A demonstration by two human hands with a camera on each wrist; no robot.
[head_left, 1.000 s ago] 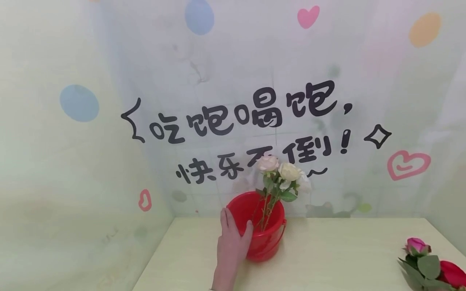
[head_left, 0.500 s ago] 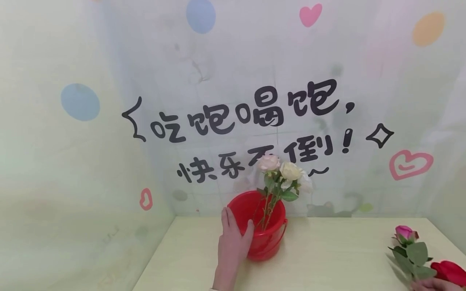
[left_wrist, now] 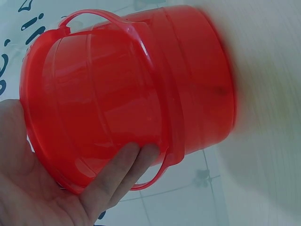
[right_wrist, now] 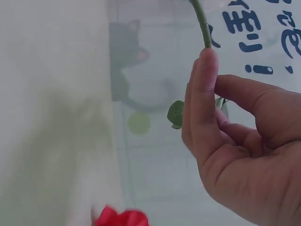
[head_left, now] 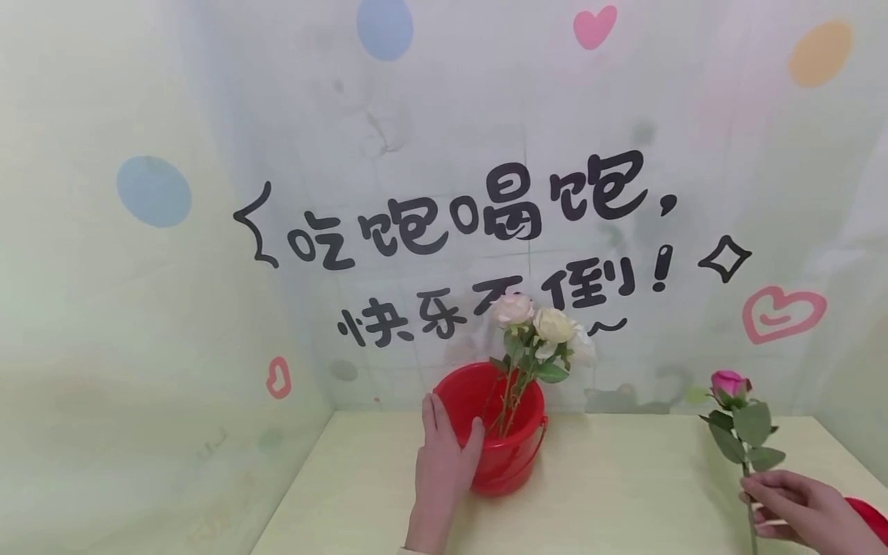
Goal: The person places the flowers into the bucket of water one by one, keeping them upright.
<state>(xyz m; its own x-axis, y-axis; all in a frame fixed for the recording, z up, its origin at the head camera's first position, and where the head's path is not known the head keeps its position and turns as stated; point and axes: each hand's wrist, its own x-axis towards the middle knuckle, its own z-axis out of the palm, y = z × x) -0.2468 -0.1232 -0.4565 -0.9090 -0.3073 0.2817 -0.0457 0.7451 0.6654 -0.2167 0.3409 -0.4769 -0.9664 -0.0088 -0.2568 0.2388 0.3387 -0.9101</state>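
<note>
A red bucket (head_left: 509, 466) stands on the table, with several pale roses (head_left: 553, 327) leaning out over its right rim. My left hand (head_left: 444, 466) grips the bucket at its front left, its fingers and thumb spread along the rim. In the left wrist view, two fingertips (left_wrist: 149, 151) lie against the outer wall beside the thin handle (left_wrist: 94, 14). Over the right side of the table, my right hand (head_left: 798, 501) pinches the green stem of a pink rose (head_left: 730, 385), which is upright with its bloom above the hand. Its stem (right_wrist: 202, 23) also shows in the right wrist view.
A red rose (head_left: 867, 515) lies at the right edge, partly behind my right hand; its petals (right_wrist: 122, 217) show low in the right wrist view. Behind the pale wooden table (head_left: 624, 478) hangs a printed backdrop (head_left: 444, 116) with black lettering.
My right hand has come into view from the lower right and taken hold of the pink rose. The rose has risen and moved left, away from the red one. My left hand stays on the bucket.
</note>
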